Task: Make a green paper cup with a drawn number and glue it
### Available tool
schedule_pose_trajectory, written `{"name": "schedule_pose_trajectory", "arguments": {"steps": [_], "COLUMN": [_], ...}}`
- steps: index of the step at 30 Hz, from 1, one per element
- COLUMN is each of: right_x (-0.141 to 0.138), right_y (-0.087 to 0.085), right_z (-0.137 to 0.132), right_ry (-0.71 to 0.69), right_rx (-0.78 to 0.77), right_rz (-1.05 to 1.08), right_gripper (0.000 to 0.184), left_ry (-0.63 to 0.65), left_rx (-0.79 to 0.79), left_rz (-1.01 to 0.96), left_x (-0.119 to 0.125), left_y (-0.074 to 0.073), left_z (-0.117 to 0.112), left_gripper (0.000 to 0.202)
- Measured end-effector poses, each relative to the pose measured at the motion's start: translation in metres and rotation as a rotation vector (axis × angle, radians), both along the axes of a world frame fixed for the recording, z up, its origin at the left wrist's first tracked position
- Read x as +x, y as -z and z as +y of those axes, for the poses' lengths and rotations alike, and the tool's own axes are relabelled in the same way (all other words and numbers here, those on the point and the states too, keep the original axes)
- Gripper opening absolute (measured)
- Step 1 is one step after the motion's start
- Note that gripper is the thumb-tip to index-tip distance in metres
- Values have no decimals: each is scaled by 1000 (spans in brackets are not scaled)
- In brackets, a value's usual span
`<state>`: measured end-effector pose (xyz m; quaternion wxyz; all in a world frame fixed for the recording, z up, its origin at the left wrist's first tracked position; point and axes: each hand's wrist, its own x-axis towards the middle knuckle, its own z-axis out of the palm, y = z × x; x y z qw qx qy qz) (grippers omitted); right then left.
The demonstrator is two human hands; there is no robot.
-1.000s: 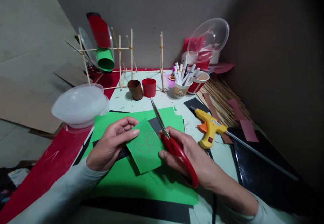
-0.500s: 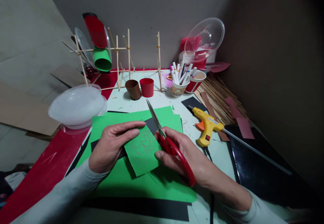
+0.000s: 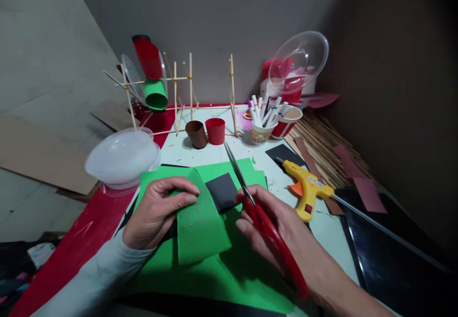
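My left hand (image 3: 162,209) pinches the upper left edge of a green paper piece (image 3: 200,240), which carries a faint curled pencil drawing and hangs tilted. In my right hand (image 3: 275,226) are red-handled scissors (image 3: 266,221), their blades together and pointing up and away, apart from the green piece. Beneath both hands lie large green sheets (image 3: 246,169), with a small black paper piece (image 3: 222,192) on top of them.
Behind the sheets stand a brown paper cup shape (image 3: 196,135), a red one (image 3: 215,132) and a cup of markers (image 3: 262,133). A yellow glue gun (image 3: 307,188) lies at right. A stick frame (image 3: 191,88) and plastic bowls (image 3: 123,157) are at left.
My right hand has drawn the scissors away to the right of the green piece. The piece has turned in my left hand and now hangs more upright. The view has shifted slightly.
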<state>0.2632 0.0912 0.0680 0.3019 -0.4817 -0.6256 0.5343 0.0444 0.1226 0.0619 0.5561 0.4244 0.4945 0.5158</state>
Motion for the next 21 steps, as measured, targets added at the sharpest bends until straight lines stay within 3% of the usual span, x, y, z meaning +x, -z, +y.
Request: {"name": "schedule_pose_trajectory", "arguments": {"steps": [6,12,21], "right_x": [-5,-5,-1], "right_y": [6,-1,-8], "right_z": [-8,-19,-19], "right_ry": [-189,-112,-132], "right_rx": [51,128,111], "right_rz": [-211,-195,-195], "right_gripper": [23,15,15], "left_ry": [11,44,40], "left_rx": [35,147,132], "left_rz": [-17,81,107], "left_x": [-3,-4,-4], "left_y": [-4,2,2], "left_z": [-2,-4,-4], "left_gripper": [15,16,16]}}
